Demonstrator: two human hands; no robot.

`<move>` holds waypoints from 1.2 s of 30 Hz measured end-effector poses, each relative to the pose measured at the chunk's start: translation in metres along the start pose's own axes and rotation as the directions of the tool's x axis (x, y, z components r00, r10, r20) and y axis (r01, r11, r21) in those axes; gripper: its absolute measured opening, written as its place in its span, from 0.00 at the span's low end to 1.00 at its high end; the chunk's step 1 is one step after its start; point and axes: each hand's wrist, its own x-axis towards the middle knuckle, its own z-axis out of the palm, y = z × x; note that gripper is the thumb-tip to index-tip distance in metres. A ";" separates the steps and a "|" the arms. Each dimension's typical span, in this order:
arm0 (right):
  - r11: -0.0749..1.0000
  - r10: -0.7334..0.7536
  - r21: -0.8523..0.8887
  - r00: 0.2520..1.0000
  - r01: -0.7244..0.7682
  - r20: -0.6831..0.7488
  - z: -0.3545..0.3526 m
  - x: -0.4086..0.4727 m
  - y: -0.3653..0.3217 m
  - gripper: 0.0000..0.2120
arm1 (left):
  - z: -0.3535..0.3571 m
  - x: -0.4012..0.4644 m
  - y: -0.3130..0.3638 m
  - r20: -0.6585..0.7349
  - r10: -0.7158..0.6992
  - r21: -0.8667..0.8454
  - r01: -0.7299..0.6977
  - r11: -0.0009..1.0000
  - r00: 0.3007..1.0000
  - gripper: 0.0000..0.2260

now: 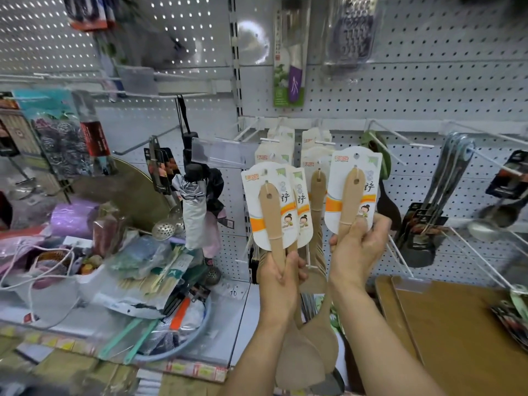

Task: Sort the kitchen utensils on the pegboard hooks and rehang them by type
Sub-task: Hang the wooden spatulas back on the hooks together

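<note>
Purple and pink bags [71, 215] crowd the lower left of the frame, blurred, their contents hard to make out. Right of them a folded umbrella [195, 207] hangs by its strap from a hook on the pegboard [428, 90].

At centre the left hand [278, 277] has its fingers curled round the handles of two carded spatulas [271, 212]; the rear one is mostly hidden behind the front one, and their blades hang down past the wrist, low in the frame.

Just right, the right hand [355, 247] pinches a third spatula [351, 198] by its handle, thumb on the front, card upright; its lower part is hidden behind the hand.

Behind both hands more carded spatulas [314, 155] hang on hooks, largely covered.

At right, steel ladles [454, 167] hang on a hook, and brown boards [457, 324] are cut off by the lower right edge.
</note>
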 end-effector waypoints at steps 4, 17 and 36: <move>1.000 -0.012 0.014 1.000 0.012 0.007 0.000 0.000 -0.001 0.08 | -0.002 0.003 -0.005 0.019 0.003 0.062 -0.004 0.998 1.000 0.04; 0.979 0.013 -0.206 0.997 0.004 0.080 0.003 -0.001 0.025 0.07 | -0.025 0.010 -0.013 0.020 -0.040 0.079 0.038 0.996 0.999 0.05; 0.979 0.145 -0.162 0.982 -0.126 0.117 0.019 0.013 0.028 0.05 | -0.026 0.022 -0.002 0.017 0.025 0.053 -0.025 0.998 1.000 0.07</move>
